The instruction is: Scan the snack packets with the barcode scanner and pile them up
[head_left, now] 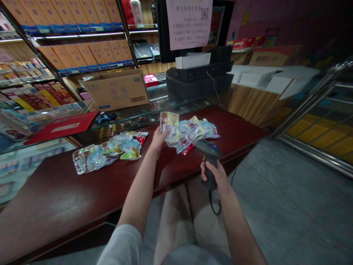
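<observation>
My left hand (159,141) is closed on the edge of a yellowish snack packet (171,123), held up over the table with a printed label facing me. Wrapped round the handle of a black barcode scanner (209,148) is my right hand (216,175); the scanner shows a small blue light, and its cable hangs below. Just beyond the held packet lies a pile of colourful packets (211,129), partly covered by it. A second pile of shiny packets (95,156) rests to the left of my left forearm.
The dark red wooden table (68,195) spans the front. Behind it stand a glass counter, a cardboard box (116,90), a red folder (64,127), a mouse (106,118) and a black cash drawer (198,86). Shelves of orange boxes rise behind. A metal railing (311,99) is at right.
</observation>
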Available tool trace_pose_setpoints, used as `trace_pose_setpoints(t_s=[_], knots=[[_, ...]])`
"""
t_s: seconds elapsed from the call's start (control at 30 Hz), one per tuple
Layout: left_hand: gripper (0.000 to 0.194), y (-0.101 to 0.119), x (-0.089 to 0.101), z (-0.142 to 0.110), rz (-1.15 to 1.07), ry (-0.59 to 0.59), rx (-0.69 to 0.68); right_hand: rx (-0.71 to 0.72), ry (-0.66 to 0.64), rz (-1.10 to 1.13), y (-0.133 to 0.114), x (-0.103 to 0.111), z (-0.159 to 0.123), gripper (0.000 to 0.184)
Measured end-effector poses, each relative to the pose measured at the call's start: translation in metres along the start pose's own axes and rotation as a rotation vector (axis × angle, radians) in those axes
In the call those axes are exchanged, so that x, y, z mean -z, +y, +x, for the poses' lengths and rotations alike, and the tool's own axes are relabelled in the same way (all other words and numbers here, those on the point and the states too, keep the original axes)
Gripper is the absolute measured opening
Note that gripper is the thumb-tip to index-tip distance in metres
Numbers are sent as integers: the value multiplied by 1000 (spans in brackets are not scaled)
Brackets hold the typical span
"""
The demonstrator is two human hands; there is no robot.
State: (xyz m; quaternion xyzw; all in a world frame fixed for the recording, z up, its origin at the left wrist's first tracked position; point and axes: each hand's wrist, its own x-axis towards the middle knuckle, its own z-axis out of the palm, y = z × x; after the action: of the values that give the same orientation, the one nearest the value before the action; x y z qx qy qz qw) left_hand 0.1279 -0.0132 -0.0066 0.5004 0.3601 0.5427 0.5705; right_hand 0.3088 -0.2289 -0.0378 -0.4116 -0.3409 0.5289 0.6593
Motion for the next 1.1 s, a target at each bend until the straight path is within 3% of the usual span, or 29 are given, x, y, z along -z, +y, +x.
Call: trace_pose_setpoints(t_s=[0.17, 0.37, 0.67, 0.87, 1.1], knots=[[46, 1, 4, 2, -135, 37, -53, 84, -24, -76, -14, -19, 36, 44], [40, 0, 15, 9, -193, 111, -92, 23, -146, -74, -17, -47, 70, 41], [34, 4, 19, 14, -155, 138, -78, -38, -134, -56, 10, -56, 70, 44], [34, 3, 20, 14, -93, 132, -101, -61, -128, -41, 15, -58, 69, 45], [34, 12, 38, 12, 313, 133, -239, -70, -187, 18, 7, -56, 57, 44]])
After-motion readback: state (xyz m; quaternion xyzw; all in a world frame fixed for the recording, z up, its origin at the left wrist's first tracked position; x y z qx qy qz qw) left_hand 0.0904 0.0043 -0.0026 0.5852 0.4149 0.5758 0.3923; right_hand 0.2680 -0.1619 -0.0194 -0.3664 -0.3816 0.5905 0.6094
